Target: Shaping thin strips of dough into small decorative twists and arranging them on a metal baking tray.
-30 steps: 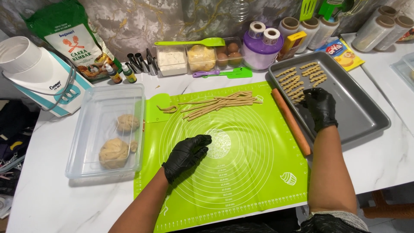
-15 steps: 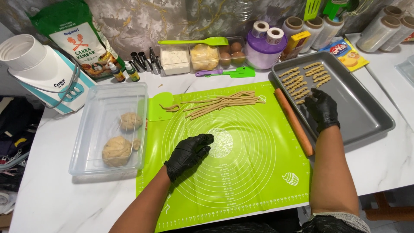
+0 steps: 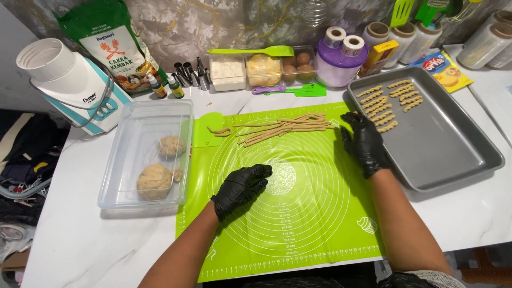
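My left hand (image 3: 242,186), in a black glove, rests palm down on the green silicone mat (image 3: 298,224) with its fingers apart and nothing in it. My right hand (image 3: 364,141), also gloved, is at the mat's right edge, beside the grey baking tray (image 3: 453,154). Its fingers are spread and point toward the near end of a bundle of long thin dough strips (image 3: 282,127) lying across the top of the mat. It holds nothing that I can see. Several short ridged dough pieces (image 3: 386,104) lie in rows at the tray's far left corner.
A clear plastic box (image 3: 120,160) left of the mat holds two dough balls (image 3: 154,181). Behind the mat stand a flour bag (image 3: 114,42), a white appliance (image 3: 69,85), small bottles, piping nozzles, ingredient tubs (image 3: 245,72), eggs, a purple container (image 3: 341,64) and film rolls.
My right hand has moved left off the tray to the mat's edge near the dough strips, now covering the spot where a rolling pin lay. My left hand has barely moved.
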